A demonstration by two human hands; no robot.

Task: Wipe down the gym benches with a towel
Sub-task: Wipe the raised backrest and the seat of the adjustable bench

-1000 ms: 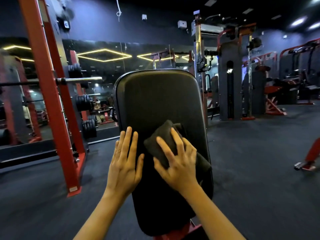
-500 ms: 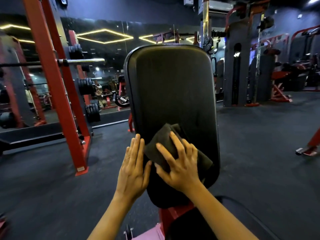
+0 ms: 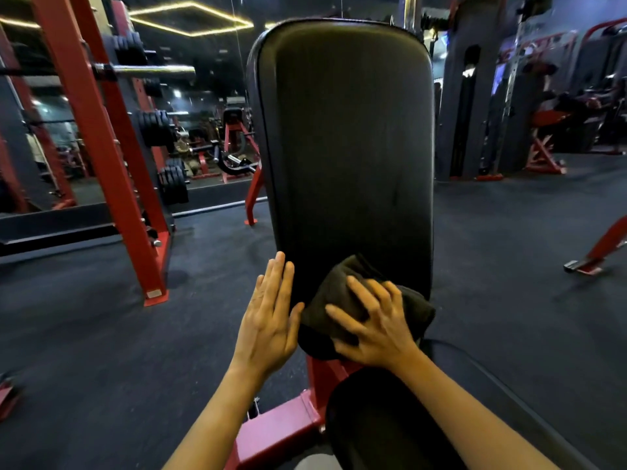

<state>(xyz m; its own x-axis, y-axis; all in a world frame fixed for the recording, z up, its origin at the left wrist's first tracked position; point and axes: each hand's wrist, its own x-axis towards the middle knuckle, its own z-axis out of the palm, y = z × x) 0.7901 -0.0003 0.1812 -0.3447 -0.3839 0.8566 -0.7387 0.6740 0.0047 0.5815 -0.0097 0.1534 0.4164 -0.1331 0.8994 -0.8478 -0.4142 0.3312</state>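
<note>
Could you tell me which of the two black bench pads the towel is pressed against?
The upright backrest pad, at its lower end, under the right hand. The seat pad below carries no towel.

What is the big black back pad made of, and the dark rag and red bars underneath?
The tall black backrest pad looks like vinyl or faux leather: smooth, soft sheen, piped edge. The bunched dark towel seems soft cloth, matte and lumpy. The red bench frame looks like painted metal: straight square edges, dull gloss.
</note>
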